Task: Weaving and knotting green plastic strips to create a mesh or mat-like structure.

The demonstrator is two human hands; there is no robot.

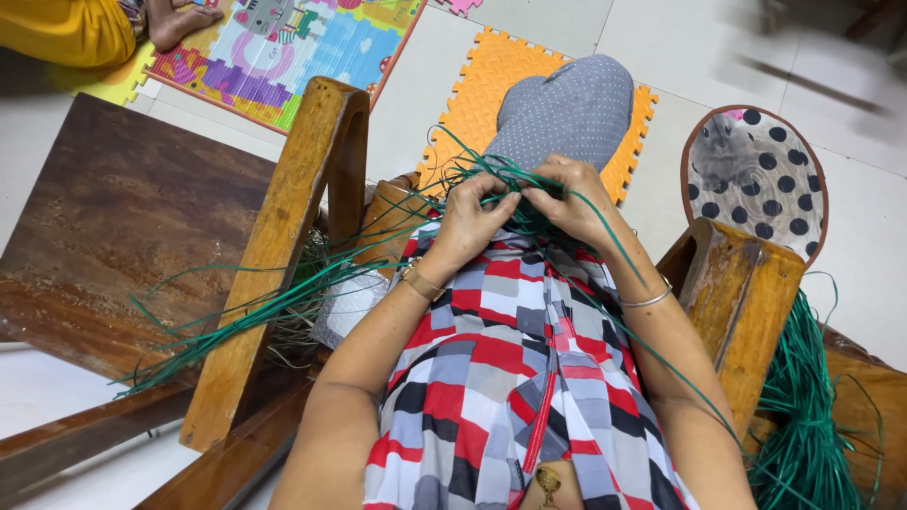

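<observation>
My left hand (470, 222) and my right hand (570, 200) meet over my lap, both pinching thin green plastic strands (283, 300) between fingers and thumbs. The strands fan out to the left across the wooden chair arm (283, 236) and trail down to the right along my forearm. A gold watch sits on my left wrist and a thin bangle on my right. My knee in grey dotted cloth (572, 109) rises just beyond the hands.
A bundle of green strands (803, 425) lies at the right beside the other wooden chair arm (742, 302). A dark wooden table (113, 217) stands left. Orange foam mat (472, 104), colourful play mat (293, 47), a dotted round mat (756, 175) and another person's foot (179, 21) lie beyond.
</observation>
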